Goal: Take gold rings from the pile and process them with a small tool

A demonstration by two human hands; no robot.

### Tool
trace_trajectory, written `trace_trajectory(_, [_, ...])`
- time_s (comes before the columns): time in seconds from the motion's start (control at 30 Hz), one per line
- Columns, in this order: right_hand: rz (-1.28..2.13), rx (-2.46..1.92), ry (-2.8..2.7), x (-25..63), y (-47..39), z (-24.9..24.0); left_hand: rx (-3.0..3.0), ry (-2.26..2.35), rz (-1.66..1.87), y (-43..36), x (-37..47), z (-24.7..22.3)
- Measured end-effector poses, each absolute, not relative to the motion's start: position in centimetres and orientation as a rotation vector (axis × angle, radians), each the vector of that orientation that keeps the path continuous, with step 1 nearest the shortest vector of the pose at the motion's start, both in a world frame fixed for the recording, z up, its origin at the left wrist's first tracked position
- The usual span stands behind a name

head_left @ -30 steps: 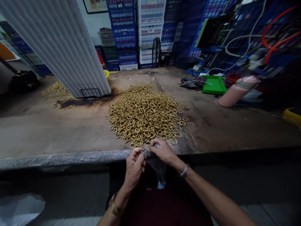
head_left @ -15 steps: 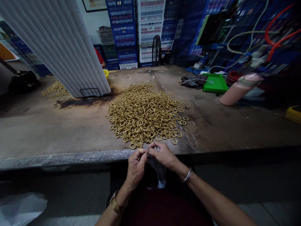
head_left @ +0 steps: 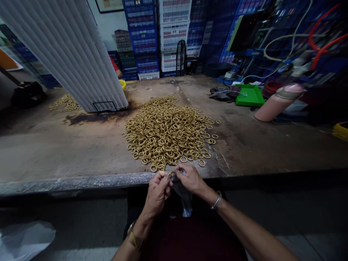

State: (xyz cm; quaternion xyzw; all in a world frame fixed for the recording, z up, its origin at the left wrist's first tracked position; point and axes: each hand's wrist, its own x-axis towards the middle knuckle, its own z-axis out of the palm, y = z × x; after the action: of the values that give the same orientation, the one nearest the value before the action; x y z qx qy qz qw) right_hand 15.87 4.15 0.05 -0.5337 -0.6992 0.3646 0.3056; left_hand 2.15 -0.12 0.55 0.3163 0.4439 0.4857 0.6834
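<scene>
A heap of brass-coloured rings [head_left: 165, 130] lies on the wooden table [head_left: 89, 148], reaching close to its front edge. Just in front of the heap, my left hand [head_left: 157, 190] pinches a small brass-coloured ring [head_left: 170, 173] between thumb and forefinger. Close by on the right, my right hand [head_left: 190, 178] is closed with its fingertips near that ring. A greyish cloth or plastic piece [head_left: 184, 197] hangs below my right hand; part of it is hidden by the fingers.
White corrugated sheets [head_left: 78, 61] stand in a wire rack at the left, beside a smaller ring pile [head_left: 66, 102]. A green tray [head_left: 249, 95], a pink bottle [head_left: 278, 103] and dark gloves [head_left: 223, 94] are at the right. Behind, crates [head_left: 144, 40] are stacked; a person's red sleeve [head_left: 114, 64] shows.
My hands have parted slightly at the fingertips, and the ring in my left hand now shows between them. The heap looks the same.
</scene>
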Motion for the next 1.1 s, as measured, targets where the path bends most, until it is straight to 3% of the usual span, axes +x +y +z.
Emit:
trace_trajectory(0.43, [0.758,-1.412,-2.397,15.9,3.3,0.5,0.917,1.135,1.131,-0.5,2.2,0.7])
trace_trajectory(0.73, [0.286,-1.915,-2.192,18.9,5.8,-0.4,0.578,0.848,1.1,-1.1,2.2,1.5])
trace_trajectory(1.1, [0.226,-1.973,-2.214,18.1,6.2,-0.7,0.295,0.704,1.076,-0.3,1.8,0.6])
